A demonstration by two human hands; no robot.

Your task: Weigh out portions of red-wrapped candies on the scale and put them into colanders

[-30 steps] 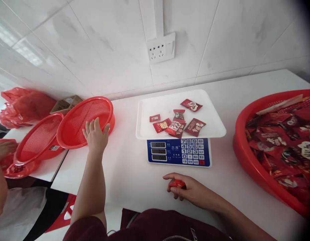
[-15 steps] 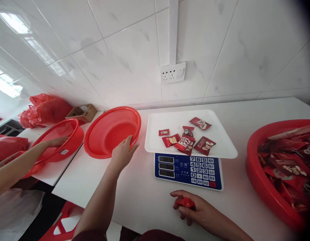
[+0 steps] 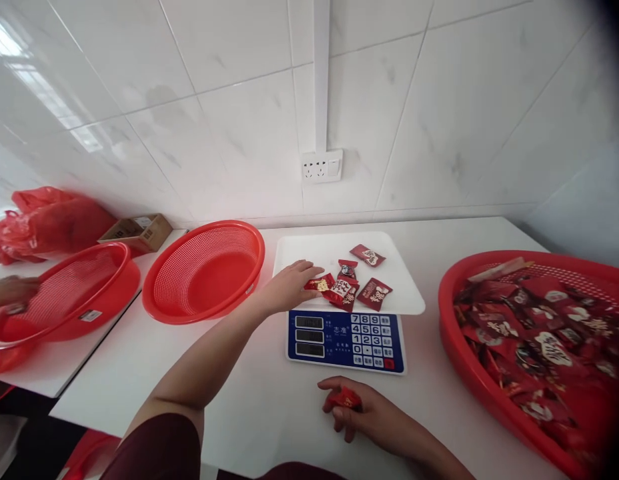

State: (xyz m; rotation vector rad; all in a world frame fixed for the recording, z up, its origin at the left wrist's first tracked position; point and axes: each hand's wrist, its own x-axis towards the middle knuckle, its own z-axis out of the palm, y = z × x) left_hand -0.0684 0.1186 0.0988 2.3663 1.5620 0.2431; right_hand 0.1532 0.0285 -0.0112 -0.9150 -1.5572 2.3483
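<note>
My left hand (image 3: 288,287) reaches over the left side of the white tray (image 3: 400,275), fingers outstretched at a small red snack packet (image 3: 319,285) with a yellowish print. Whether the fingertips press on that packet is unclear. Beside it lie several dark red wrapped snacks, among them one packet (image 3: 374,293) at the right and another (image 3: 368,255) farther back. The tray rests on a blue-faced digital scale (image 3: 345,340). In front of the scale, my right hand (image 3: 359,412) is curled round a red wrapped candy (image 3: 347,398).
At right stands a large red basket (image 3: 454,320) full of packets. An unfilled red basket (image 3: 204,273) sits left of the tray. Farther left, another person's hand (image 3: 14,293) is at a second red basket (image 3: 104,287), near a cardboard box (image 3: 139,233) and red plastic bags (image 3: 59,223).
My left hand has left the rim of the red basket and moved right onto the tray. My right hand keeps the candy before the scale. The view has turned toward the right.
</note>
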